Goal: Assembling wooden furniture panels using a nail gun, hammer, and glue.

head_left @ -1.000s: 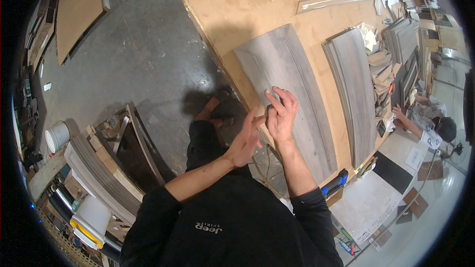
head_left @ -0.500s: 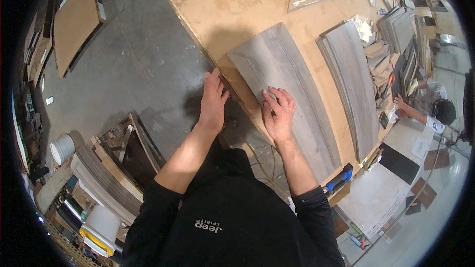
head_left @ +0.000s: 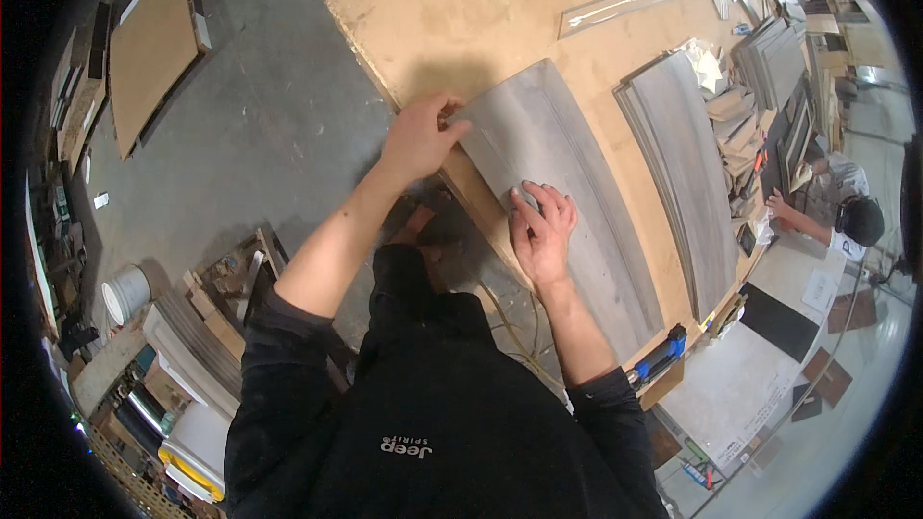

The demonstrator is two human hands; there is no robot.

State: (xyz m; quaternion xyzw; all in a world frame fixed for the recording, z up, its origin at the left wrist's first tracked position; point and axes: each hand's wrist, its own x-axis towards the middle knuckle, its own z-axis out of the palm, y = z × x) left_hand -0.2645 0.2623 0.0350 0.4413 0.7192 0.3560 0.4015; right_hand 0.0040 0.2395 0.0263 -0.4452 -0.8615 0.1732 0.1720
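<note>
A long, curved grey wood-look panel [head_left: 596,221] with a raised line along each long side lies on the wooden tabletop. My left hand [head_left: 423,135] is at its far left corner, thumb over the top face and fingers curled at the end edge. Whether the fingertips reach underneath is hidden. Farther down the panel's left side rests my right hand [head_left: 543,231], fingers bent and apart, with nothing visible in it. The right fingertips touch or hover just over the surface.
A stack of similar curved panels [head_left: 678,173] lies to the right, beside a heap of offcuts [head_left: 735,125]. A clear strip [head_left: 625,8] lies at the back. A blue clamp [head_left: 661,354] sits at the table's near edge. A co-worker [head_left: 846,197] works at the far right.
My left hand has moved right and forward from beside the table edge to the panel's corner, its fingers curling in. My right hand has barely moved.
</note>
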